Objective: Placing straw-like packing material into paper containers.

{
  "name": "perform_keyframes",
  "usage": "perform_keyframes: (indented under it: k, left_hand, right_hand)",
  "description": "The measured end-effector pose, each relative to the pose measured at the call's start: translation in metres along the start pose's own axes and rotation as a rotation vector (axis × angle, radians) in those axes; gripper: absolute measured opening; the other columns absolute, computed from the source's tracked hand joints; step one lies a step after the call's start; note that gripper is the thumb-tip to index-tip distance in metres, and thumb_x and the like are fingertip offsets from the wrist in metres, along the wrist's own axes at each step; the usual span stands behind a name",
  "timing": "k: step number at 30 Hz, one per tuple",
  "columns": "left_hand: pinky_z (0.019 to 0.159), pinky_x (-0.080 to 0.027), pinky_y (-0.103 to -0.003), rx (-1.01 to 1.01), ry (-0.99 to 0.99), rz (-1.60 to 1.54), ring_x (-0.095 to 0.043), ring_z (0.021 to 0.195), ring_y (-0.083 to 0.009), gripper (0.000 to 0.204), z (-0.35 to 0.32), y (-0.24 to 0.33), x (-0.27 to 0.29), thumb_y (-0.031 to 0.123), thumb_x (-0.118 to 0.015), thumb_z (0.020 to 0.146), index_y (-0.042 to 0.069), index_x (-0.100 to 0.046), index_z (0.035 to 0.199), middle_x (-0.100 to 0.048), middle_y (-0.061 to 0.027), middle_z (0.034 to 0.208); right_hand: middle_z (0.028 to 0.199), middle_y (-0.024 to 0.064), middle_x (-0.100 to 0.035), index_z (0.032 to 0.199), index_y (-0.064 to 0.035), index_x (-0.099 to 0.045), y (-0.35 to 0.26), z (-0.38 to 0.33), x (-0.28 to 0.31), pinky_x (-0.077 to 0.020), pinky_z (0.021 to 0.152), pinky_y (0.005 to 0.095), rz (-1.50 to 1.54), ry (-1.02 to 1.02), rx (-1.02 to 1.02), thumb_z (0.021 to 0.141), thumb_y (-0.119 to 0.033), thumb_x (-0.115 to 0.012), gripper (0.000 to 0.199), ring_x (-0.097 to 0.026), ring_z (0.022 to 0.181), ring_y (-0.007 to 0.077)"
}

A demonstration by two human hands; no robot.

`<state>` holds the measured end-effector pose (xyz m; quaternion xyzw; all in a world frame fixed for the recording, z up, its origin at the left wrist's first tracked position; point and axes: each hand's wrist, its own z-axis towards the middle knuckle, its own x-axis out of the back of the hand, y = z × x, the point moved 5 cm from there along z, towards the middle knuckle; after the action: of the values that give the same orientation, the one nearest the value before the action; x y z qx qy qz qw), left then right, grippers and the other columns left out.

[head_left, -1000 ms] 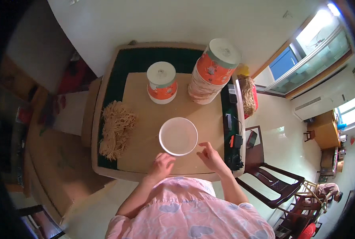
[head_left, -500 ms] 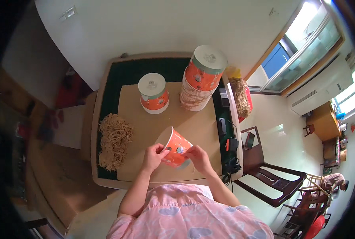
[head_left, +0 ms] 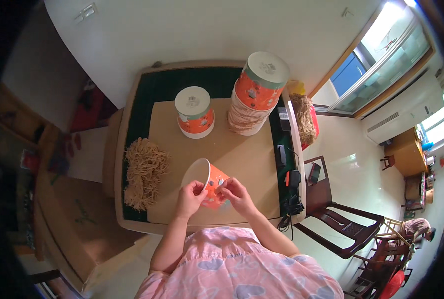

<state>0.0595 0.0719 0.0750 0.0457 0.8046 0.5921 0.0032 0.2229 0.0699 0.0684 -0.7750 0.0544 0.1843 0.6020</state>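
Note:
An orange paper cup (head_left: 215, 175) lies tilted over the cardboard sheet in front of me, its white-rimmed mouth facing left. My left hand (head_left: 191, 198) is closed on its rim, thumb and fingers pinching the edge. Against the printed side of the cup, my right hand (head_left: 238, 195) has its fingertips pressed together; whatever is between them is too small to make out. To the left lies a bundle of tan raffia-like strands (head_left: 143, 174). Beyond the hands, an upside-down orange paper cup (head_left: 196, 124) with a green band stands on the cardboard.
A tall stack of upturned paper cups (head_left: 262, 89), its lower part wound with tan strands, stands at the back right. Black adapters and cables (head_left: 292, 179) line the table's right edge. More strands (head_left: 302, 117) sit in a red container beyond it. A dark chair (head_left: 331, 222) stands to the right.
The cup has turned so that its mouth opens more towards me and shifted slightly left. My right hand has moved left along its side. The view has shifted slightly.

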Motion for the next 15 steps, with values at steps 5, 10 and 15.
perform_keyframes:
  k: [5, 10, 15]
  left_hand:
    - [0.063, -0.049, -0.023, -0.068, 0.061, 0.12, -0.06, 0.068, -0.0091, 0.008, 0.001, -0.002, -0.003, -0.001, -0.061, 0.077, -0.002, -0.057, 0.084, -0.063, -0.005, 0.075]
    - [0.06, -0.05, -0.024, -0.031, 0.093, 0.029, -0.06, 0.067, -0.0101, 0.008, 0.002, -0.009, -0.003, -0.002, -0.06, 0.077, -0.002, -0.055, 0.083, -0.062, -0.0051, 0.073]
    - [0.058, -0.052, -0.025, -0.111, 0.109, 0.094, -0.06, 0.07, -0.011, 0.014, 0.003, -0.01, -0.002, -0.005, -0.058, 0.077, -0.002, -0.054, 0.091, -0.06, -0.0054, 0.074]
  right_hand:
    - [0.087, 0.0049, -0.061, 0.101, -0.0022, -0.05, -0.008, -0.001, -0.004, -0.0452, 0.071, 0.0226, -0.072, -0.008, 0.006, 0.089, -0.002, -0.048, 0.012, -0.058, 0.082, 0.0103]
    - [0.087, 0.0042, -0.06, 0.097, -0.003, -0.052, -0.015, -0.007, -0.004, -0.043, 0.07, 0.0212, 0.069, -0.044, -0.044, 0.088, 0.0, -0.047, 0.01, -0.055, 0.081, 0.009]
    - [0.083, 0.0024, -0.058, 0.09, -0.0035, -0.05, -0.03, -0.002, -0.004, -0.0403, 0.064, 0.0211, -0.025, -0.052, -0.031, 0.088, -0.001, -0.045, 0.006, -0.051, 0.074, 0.0074]
